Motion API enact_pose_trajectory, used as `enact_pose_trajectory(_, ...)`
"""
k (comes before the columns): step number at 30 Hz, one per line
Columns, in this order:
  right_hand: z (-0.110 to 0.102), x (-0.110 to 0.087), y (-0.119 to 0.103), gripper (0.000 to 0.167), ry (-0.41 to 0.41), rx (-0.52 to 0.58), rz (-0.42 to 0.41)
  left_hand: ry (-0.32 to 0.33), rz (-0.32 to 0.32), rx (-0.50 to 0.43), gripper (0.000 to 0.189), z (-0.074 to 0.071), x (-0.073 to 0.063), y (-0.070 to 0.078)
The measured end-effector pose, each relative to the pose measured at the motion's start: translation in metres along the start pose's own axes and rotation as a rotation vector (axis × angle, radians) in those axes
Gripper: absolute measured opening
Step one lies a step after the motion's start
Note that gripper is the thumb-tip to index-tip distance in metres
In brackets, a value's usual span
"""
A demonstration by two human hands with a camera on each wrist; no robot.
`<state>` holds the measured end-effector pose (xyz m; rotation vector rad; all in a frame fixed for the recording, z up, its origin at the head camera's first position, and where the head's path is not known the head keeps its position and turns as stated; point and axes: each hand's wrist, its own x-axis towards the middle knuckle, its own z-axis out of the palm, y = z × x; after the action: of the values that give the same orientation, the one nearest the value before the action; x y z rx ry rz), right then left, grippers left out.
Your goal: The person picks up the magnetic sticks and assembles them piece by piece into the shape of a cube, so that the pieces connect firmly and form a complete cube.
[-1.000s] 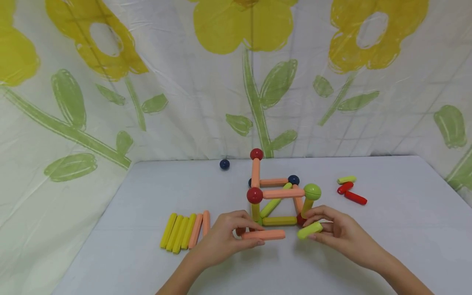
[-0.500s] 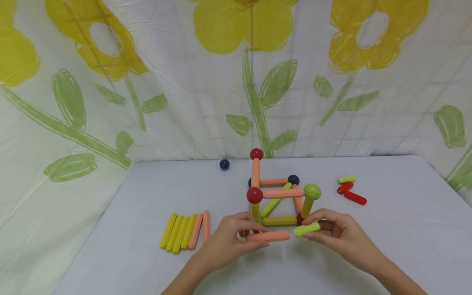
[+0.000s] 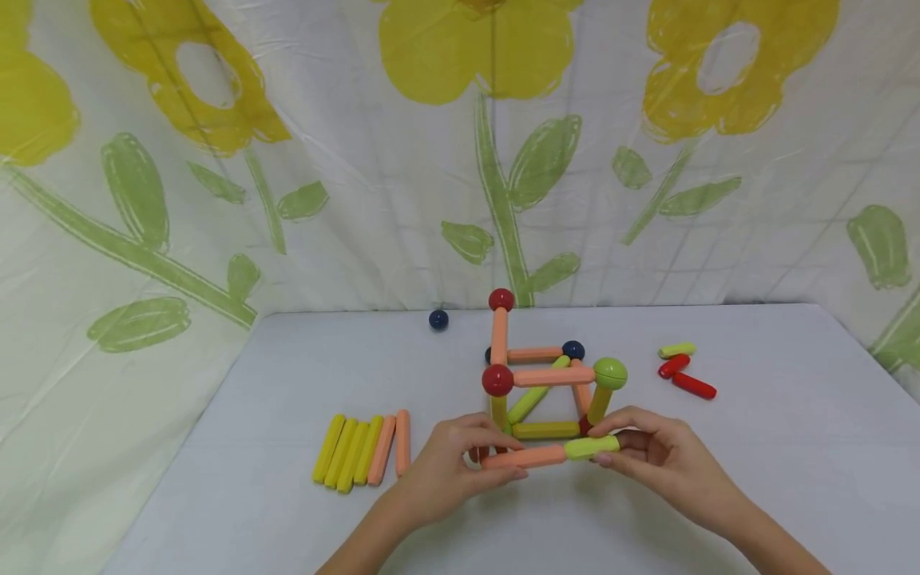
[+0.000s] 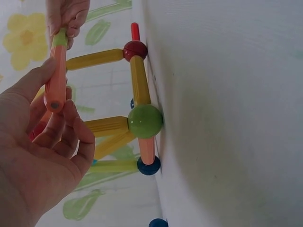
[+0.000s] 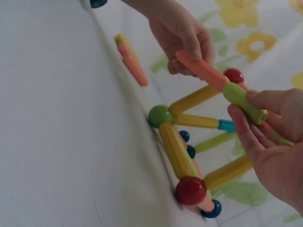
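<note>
The left hand (image 3: 449, 457) pinches an orange stick (image 3: 535, 458), and the right hand (image 3: 660, 457) pinches a short light green stick (image 3: 591, 447). The two sticks touch end to end, up above the desk (image 3: 237, 479). Over toward the left edge, four yellow sticks (image 3: 350, 455) and two loose orange sticks (image 3: 382, 451) lie close together. Just behind the hands stands a frame (image 3: 553, 377) of sticks and balls. Toward the far right corner lie two red sticks (image 3: 694, 386) and a little green stick (image 3: 677, 350). A dark blue ball (image 3: 438, 320) sits near the far edge.
</note>
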<state>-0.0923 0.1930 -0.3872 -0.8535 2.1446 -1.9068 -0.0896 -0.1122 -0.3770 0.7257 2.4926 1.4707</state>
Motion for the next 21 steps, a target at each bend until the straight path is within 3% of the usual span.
enact_pose_trajectory(11,-0.011,0.001,-0.001,0.028,0.097,-0.064,-0.033,0.085,0.014,-0.04,0.021,0.006,0.001,-0.009)
enact_pose_trajectory(21,-0.019,0.002,-0.001,0.024,0.207,-0.123,-0.049,0.213,0.02,-0.088,0.021,0.016,0.005,-0.017)
